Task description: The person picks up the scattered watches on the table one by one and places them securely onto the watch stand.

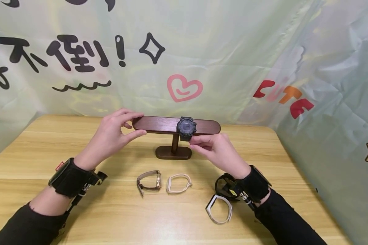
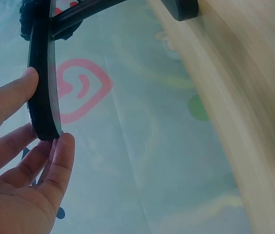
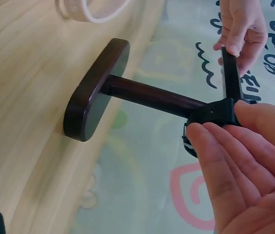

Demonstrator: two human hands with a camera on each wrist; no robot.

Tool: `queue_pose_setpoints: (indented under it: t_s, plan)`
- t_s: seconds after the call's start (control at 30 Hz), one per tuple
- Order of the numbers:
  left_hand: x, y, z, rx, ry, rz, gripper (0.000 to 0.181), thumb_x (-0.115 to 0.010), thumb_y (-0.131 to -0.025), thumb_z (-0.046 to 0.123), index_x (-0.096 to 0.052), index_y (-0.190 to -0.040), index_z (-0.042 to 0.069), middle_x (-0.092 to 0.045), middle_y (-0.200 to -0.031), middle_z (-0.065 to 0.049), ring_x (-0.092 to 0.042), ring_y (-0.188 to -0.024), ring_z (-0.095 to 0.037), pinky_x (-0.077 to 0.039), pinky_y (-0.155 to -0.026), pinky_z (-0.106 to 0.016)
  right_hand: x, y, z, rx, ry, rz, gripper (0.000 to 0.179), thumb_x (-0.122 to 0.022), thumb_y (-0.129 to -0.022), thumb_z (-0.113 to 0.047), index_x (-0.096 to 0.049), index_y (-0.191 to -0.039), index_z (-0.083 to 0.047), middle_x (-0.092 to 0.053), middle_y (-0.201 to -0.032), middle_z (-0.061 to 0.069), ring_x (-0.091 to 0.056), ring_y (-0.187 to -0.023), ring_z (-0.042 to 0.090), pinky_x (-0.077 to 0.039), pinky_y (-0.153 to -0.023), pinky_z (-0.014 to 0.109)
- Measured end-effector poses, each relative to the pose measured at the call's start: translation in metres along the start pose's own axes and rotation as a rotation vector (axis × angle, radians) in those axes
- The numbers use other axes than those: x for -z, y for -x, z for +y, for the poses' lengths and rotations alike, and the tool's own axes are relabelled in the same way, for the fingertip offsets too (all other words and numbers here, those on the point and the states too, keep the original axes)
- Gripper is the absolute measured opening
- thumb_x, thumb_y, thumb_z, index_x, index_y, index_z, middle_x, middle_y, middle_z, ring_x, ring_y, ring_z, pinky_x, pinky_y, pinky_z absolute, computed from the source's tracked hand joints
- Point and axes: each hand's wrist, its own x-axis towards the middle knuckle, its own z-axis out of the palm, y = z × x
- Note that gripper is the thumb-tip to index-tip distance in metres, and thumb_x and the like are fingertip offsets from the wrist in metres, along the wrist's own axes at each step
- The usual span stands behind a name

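A dark wooden watch stand point(image 1: 156, 124) has a long rounded bar on a post with an oval base point(image 1: 173, 154). Around the bar, right of its middle, sits a black digital watch point(image 1: 186, 126), its face toward the head camera. My left hand point(image 1: 110, 134) grips the bar's left end, thumb on the front face and fingertips behind, as the left wrist view also shows. With thumb and fingers, my right hand point(image 1: 219, 149) pinches the watch's black strap point(image 3: 210, 113) below the bar; the fingers partly hide the strap's end.
Nearer on the wooden table point(image 1: 116, 217) lie a brown-strapped watch point(image 1: 150, 182), a cream-strapped watch point(image 1: 178, 183) and a white-strapped band point(image 1: 219, 209). A black watch point(image 1: 222, 187) is partly covered by the right wrist gear. A printed curtain point(image 1: 233, 51) hangs behind the table.
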Motion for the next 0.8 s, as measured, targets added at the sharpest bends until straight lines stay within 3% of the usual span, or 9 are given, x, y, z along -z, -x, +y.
queue_pose_setpoints:
  t_s: [0.47, 0.8]
  plan:
    - [0.000, 0.002, 0.001, -0.002, -0.001, 0.000, 0.050, -0.088, -0.092, 0.022, -0.073, -0.137, 0.007, -0.073, -0.123, -0.011, -0.069, -0.100, -0.025, -0.063, -0.083, -0.042, 0.009, 0.006, 0.000, 0.003, -0.075, -0.085, 0.032, -0.080, -0.098, -0.014, -0.078, -0.129, -0.008, -0.081, -0.123, 0.007, -0.080, -0.108, 0.018, -0.066, -0.090, 0.030]
    - [0.000, 0.002, 0.001, -0.034, -0.031, 0.013, 0.051, -0.088, -0.092, 0.021, -0.072, -0.138, 0.006, -0.073, -0.123, -0.012, -0.069, -0.101, -0.026, -0.062, -0.080, -0.042, 0.024, 0.010, -0.004, 0.048, 0.010, -0.201, 0.045, -0.077, -0.101, -0.020, -0.069, -0.144, -0.008, -0.075, -0.137, 0.009, -0.072, -0.127, 0.025, -0.060, -0.107, 0.043]
